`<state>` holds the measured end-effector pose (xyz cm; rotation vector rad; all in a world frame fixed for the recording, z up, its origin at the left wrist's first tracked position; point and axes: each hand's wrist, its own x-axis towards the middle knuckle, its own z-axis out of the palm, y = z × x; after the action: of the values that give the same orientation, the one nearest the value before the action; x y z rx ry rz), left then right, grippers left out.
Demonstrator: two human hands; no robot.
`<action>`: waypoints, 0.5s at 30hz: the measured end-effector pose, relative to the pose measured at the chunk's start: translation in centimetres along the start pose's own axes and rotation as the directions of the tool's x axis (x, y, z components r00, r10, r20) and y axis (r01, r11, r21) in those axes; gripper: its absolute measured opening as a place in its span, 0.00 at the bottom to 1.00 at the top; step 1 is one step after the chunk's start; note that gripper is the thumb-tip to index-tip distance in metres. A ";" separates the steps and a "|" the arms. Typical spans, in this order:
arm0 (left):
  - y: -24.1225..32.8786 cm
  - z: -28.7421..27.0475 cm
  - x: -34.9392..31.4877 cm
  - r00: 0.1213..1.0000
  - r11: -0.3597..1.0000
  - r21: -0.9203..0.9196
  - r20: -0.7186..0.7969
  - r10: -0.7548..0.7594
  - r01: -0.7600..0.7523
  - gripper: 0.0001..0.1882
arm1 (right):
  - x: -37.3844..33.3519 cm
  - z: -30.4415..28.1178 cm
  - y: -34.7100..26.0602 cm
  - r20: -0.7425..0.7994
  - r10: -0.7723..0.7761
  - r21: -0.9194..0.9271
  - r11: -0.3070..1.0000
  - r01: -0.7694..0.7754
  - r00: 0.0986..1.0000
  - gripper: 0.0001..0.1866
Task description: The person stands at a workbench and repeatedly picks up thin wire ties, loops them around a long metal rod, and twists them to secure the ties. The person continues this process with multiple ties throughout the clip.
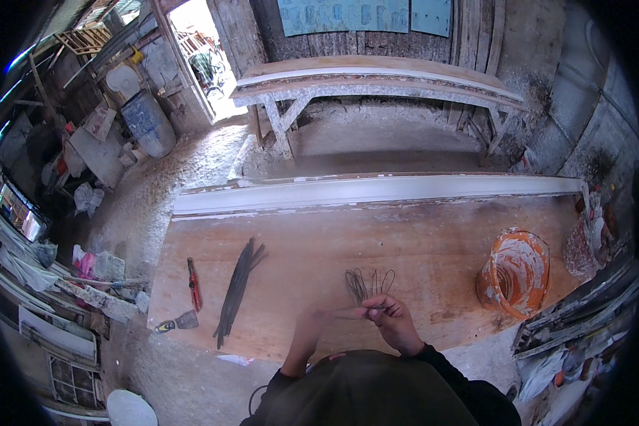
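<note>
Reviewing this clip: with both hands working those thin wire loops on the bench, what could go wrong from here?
The thin dark wire loops are fine and springy; loose ends could prick the right hand or left hand pinching them. The loops might also tangle together. The orange plaster-stained bucket, tipped near the wooden workbench edge, could roll off.

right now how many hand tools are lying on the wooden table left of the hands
2: a red-handled tool near the left edge, and a putty knife just below it at the front left corner. The dark bundle of rods beside them isn't counted. The hands may hide something small.
</note>
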<state>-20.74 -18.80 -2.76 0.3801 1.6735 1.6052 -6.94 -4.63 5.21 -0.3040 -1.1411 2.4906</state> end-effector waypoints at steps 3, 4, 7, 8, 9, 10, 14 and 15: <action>0.7 0.1 -0.5 0.998 0.995 -0.081 0.017 -0.057 0.058 0.05 | -0.2 -0.6 -0.5 0.022 0.012 -0.255 0.967 -0.006 1.000 0.07; 0.7 0.0 -0.6 0.999 0.995 -0.097 0.040 -0.032 0.036 0.05 | -0.2 -0.6 -0.9 0.062 0.058 -0.335 0.942 -0.033 0.996 0.06; 0.9 -0.2 -1.0 0.992 0.989 -0.146 0.119 0.028 -0.010 0.04 | 0.1 -0.2 -2.1 0.143 0.148 -0.619 0.785 -0.028 0.979 0.04; 1.4 -0.1 -1.2 0.989 0.988 -0.156 0.147 0.023 0.001 0.04 | 0.3 0.0 -2.4 0.152 0.149 -0.723 0.690 0.007 0.977 0.04; 1.8 -0.1 -1.3 0.984 0.986 -0.167 0.175 0.018 0.011 0.04 | 0.4 0.0 -2.5 0.161 0.152 -0.813 0.581 0.044 0.975 0.03; 1.8 -0.2 -1.5 0.957 0.990 -0.138 0.286 0.050 -0.011 0.04 | 0.5 -0.4 -2.0 0.124 0.101 -0.864 0.500 0.057 0.987 0.04; 5.0 0.3 -3.0 0.769 0.995 0.092 0.634 -0.079 0.027 0.03 | 1.0 -1.4 0.1 -0.070 -0.097 -0.945 0.325 -0.034 0.993 0.09; 6.1 0.6 -3.3 0.706 0.981 0.186 0.686 -0.175 0.062 0.03 | 1.1 -1.4 0.3 -0.139 -0.142 -0.941 0.327 -0.087 0.980 0.11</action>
<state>-19.97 -19.65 4.05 0.8287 1.1807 1.0294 -7.53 -3.34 4.07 -0.8026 -2.3763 1.3450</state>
